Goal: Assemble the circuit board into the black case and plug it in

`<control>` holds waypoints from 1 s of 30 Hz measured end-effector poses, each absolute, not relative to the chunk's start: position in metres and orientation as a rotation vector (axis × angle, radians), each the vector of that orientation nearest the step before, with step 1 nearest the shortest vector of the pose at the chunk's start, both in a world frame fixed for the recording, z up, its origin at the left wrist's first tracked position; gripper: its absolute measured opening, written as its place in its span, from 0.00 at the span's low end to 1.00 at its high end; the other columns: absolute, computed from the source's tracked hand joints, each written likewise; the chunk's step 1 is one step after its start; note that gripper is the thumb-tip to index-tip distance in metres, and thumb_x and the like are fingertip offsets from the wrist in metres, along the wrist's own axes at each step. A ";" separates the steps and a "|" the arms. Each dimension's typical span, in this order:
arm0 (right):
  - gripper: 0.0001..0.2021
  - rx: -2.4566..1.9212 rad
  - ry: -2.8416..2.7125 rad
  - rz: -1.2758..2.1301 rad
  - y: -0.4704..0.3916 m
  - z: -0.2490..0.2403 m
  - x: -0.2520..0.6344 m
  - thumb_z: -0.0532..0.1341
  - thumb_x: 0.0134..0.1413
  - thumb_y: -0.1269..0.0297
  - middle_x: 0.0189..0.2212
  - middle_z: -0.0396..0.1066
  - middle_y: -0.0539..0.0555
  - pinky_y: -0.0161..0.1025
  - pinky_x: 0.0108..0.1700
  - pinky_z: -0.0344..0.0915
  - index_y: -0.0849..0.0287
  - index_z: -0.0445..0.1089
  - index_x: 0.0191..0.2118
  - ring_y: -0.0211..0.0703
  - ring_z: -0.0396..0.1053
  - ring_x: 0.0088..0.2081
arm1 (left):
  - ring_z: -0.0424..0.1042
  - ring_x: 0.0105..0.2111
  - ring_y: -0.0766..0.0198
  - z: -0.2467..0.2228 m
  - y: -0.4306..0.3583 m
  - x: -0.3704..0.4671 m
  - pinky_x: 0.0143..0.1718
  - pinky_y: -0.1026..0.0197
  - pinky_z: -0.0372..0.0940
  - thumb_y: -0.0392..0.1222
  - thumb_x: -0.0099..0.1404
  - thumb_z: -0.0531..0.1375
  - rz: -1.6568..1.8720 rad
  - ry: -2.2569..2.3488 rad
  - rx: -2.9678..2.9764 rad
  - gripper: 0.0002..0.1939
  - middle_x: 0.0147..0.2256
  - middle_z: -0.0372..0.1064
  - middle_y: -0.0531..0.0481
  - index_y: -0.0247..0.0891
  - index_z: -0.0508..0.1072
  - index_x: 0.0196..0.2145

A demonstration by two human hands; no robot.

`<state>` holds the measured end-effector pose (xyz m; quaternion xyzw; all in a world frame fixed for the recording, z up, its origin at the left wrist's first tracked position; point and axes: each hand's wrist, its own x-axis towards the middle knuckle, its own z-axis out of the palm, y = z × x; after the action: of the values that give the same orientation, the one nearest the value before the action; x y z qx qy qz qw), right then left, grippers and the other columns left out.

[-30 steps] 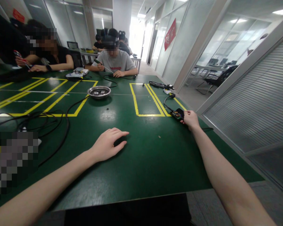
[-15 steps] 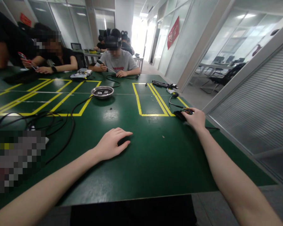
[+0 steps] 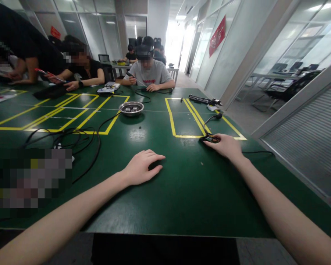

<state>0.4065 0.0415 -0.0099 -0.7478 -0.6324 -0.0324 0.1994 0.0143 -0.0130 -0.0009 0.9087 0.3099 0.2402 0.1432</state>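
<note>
On the right of the green table [image 3: 165, 206], my right hand [image 3: 229, 146] is closed on the edge of a small flat black device [image 3: 210, 139]. Colored parts show on its top, like a bare circuit board, but I cannot make out its exact kind. A short black cable with a dark plug-like end [image 3: 217, 116] lies just beyond it. My left hand [image 3: 142, 167] rests palm down on the tabletop, thumb and forefinger apart, with nothing in it.
Farther off stand a metal bowl [image 3: 131, 109] of small metal parts and a black folded tripod-like item [image 3: 204, 100]. Yellow tape [image 3: 189, 137] marks rectangles. Looped black cables [image 3: 68, 138] lie left. Across the table, a person in a grey shirt [image 3: 151, 73] holds a screwdriver.
The view has turned slightly left. My right hand has drawn the black device a little leftward and nearer over the table. My left hand keeps its open pose.
</note>
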 end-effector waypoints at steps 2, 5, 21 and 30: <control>0.25 -1.983 -1.903 0.020 0.030 -0.003 0.371 0.69 0.50 0.40 0.40 0.81 0.61 0.45 0.37 0.72 0.57 0.81 0.44 0.59 0.79 0.41 | 0.77 0.49 0.53 -0.001 -0.012 0.014 0.52 0.48 0.72 0.42 0.72 0.60 0.725 0.899 2.622 0.16 0.49 0.79 0.44 0.40 0.76 0.55; 0.23 -1.548 -2.193 0.202 0.007 0.003 0.321 0.74 0.48 0.46 0.42 0.80 0.58 0.45 0.45 0.73 0.56 0.80 0.45 0.54 0.78 0.43 | 0.75 0.52 0.52 0.001 -0.011 0.013 0.55 0.47 0.70 0.44 0.72 0.61 0.809 0.886 2.616 0.18 0.52 0.77 0.42 0.40 0.74 0.57; 0.15 -0.819 -2.213 0.736 -0.031 0.009 0.272 0.68 0.51 0.70 0.42 0.75 0.55 0.34 0.32 0.71 0.56 0.78 0.46 0.42 0.74 0.37 | 0.72 0.52 0.48 0.006 -0.019 0.016 0.55 0.47 0.66 0.57 0.58 0.71 0.574 0.850 2.679 0.29 0.51 0.74 0.42 0.40 0.74 0.51; 0.07 -0.788 -2.173 0.711 -0.027 0.001 0.267 0.72 0.56 0.62 0.40 0.79 0.55 0.40 0.42 0.75 0.56 0.79 0.39 0.44 0.77 0.39 | 0.64 0.64 0.41 0.003 -0.013 0.011 0.64 0.39 0.62 0.58 0.57 0.72 0.544 0.809 2.662 0.35 0.60 0.71 0.38 0.41 0.73 0.58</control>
<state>0.2671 -0.0270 0.0007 -0.3049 -0.8404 0.2750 0.3538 0.0107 -0.0130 0.0034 0.9280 0.2820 0.1896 0.1528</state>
